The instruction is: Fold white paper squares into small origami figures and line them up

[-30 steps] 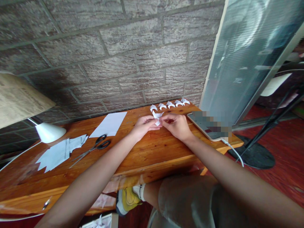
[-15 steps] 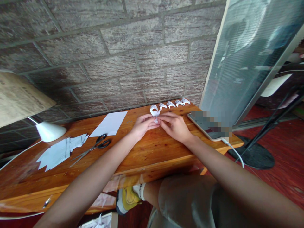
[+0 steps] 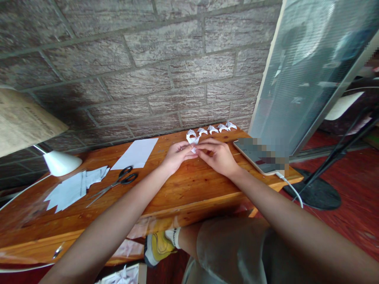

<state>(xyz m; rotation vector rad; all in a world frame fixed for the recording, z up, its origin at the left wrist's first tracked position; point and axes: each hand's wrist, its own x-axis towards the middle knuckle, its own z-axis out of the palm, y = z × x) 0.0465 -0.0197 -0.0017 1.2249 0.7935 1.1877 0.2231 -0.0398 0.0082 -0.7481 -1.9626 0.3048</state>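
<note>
Between my two hands is a small piece of folded white paper (image 3: 193, 150), partly hidden by the fingers. My left hand (image 3: 177, 156) pinches it from the left, thumb on top. From the right, my right hand (image 3: 217, 155) grips it with thumb and forefinger. Just behind the fingers sits another folded white paper (image 3: 192, 139); whether it touches the held piece I cannot tell. Several small folded paper figures (image 3: 212, 129) stand in a row along the back of the wooden table (image 3: 189, 185).
Left of my hands lie a white paper sheet (image 3: 136, 153), black-handled scissors (image 3: 118, 182) and cut paper pieces (image 3: 72, 190). A lamp (image 3: 60, 162) stands far left. At right is a tablet-like device (image 3: 251, 156) with a white cable (image 3: 291, 187). A stone-block wall (image 3: 154, 83) rises behind.
The fingers have shifted slightly on the folded paper, and its visible part looks a little different. Both hands stay in nearly the same place; the view has moved a touch.
</note>
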